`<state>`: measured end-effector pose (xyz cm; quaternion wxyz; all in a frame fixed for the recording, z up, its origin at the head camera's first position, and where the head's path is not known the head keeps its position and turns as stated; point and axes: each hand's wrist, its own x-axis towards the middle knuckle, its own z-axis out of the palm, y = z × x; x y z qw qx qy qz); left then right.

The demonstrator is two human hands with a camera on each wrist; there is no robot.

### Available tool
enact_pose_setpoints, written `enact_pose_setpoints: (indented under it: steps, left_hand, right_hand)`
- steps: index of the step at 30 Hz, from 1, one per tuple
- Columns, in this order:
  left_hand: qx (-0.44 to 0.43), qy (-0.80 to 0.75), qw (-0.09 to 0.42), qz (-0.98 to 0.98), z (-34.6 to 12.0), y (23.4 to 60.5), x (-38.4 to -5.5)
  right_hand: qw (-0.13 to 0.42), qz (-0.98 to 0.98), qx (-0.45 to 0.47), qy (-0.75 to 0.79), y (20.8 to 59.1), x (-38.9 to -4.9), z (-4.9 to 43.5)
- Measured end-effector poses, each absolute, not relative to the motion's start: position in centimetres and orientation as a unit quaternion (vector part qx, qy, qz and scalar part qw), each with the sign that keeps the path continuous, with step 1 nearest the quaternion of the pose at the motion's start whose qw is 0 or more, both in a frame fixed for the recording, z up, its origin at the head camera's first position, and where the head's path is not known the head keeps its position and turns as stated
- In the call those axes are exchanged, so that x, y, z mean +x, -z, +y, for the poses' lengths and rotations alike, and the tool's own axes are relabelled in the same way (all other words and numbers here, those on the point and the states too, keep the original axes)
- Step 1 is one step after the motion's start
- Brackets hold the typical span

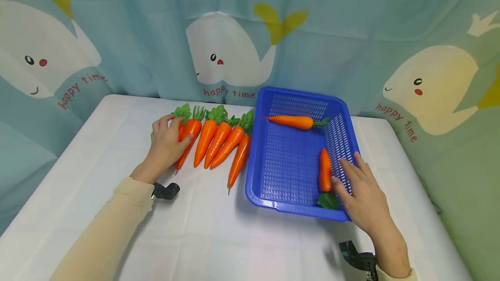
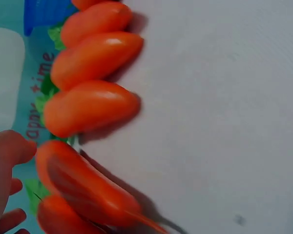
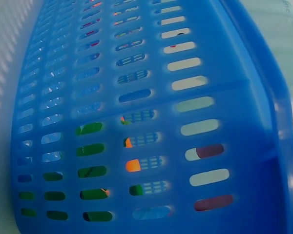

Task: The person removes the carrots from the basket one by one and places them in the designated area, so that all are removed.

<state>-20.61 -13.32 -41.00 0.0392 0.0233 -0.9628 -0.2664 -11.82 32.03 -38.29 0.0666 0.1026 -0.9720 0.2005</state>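
Observation:
My left hand (image 1: pixel 166 142) is over the left end of a row of orange carrots, its fingers spread and bent around the two leftmost. One of these carrots (image 1: pixel 193 130) lies beside the thumb; the other is mostly hidden under the fingers. In the left wrist view, the thumb (image 2: pixel 14 148) is by the top of a carrot (image 2: pixel 88 183). A blue plastic basket (image 1: pixel 253 185) holds two carrots, one across the back (image 1: pixel 293 121) and one near the right wall (image 1: pixel 325 172). Over that right rim lies my right hand (image 1: pixel 365 200), fingers extended, fingertips near the second carrot.
Several more carrots (image 1: pixel 218 142) with green leaves lie between the left hand and the basket. A white cloth (image 1: pixel 195 237) covers the table. Behind it hangs a blue curtain (image 1: pixel 332 34) with whales. The right wrist view is filled by the basket's slotted outer wall (image 3: pixel 156 107).

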Motion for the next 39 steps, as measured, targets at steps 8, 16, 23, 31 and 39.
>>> enact_pose_setpoints:
  steps: [8, 16, 23, 31, 39]
  left_hand:
    - [-0.054, 0.286, 0.082, -0.953, -10.7, 39.1, -21.1]
    - [-0.161, 0.297, 0.122, -0.933, -7.1, 36.8, -21.2]
    - [-0.272, 0.29, 0.138, -0.907, -2.9, 34.9, -21.6]
    - [-0.347, 0.278, 0.133, -0.886, 1.2, 32.8, -21.8]
    - [-0.407, 0.238, 0.131, -0.872, 5.4, 32.4, -21.3]
  right_hand:
    - [0.072, -0.972, 0.102, -0.201, 38.2, -11.8, 31.9]
    - [0.053, -0.973, 0.095, -0.204, 38.6, -11.7, 31.9]
    - [0.076, -0.971, 0.1, -0.202, 38.3, -11.8, 31.9]
    - [0.061, -0.973, 0.096, -0.202, 38.3, -11.8, 32.1]
    - [0.063, -0.972, 0.098, -0.206, 38.4, -11.8, 32.0]
